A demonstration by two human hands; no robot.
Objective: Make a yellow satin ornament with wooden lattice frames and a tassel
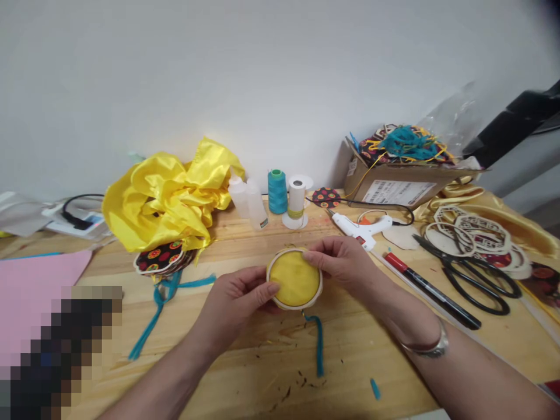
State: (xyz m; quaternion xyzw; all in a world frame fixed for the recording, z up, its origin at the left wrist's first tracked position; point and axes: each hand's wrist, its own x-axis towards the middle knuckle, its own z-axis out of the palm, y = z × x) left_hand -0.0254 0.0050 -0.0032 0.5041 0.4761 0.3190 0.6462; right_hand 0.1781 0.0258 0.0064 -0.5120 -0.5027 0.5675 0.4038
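Observation:
A small round disc covered in yellow fabric (294, 278), with a pale rim and a teal tassel (319, 344) hanging from its lower edge, is held above the wooden table (271, 373). My left hand (238, 300) pinches its left edge. My right hand (341, 262) grips its upper right edge with fingers curled over the rim. A silver bracelet (426, 344) circles my right wrist.
Crumpled yellow satin (166, 198), patterned fabric discs (160, 258), glue bottles (249, 201), teal thread spool (277, 191), white spool (296, 201), glue gun (363, 227), red marker (431, 290), black scissors (476, 274), wooden cut-outs (472, 230), cardboard box (394, 181), pink sheet (30, 291).

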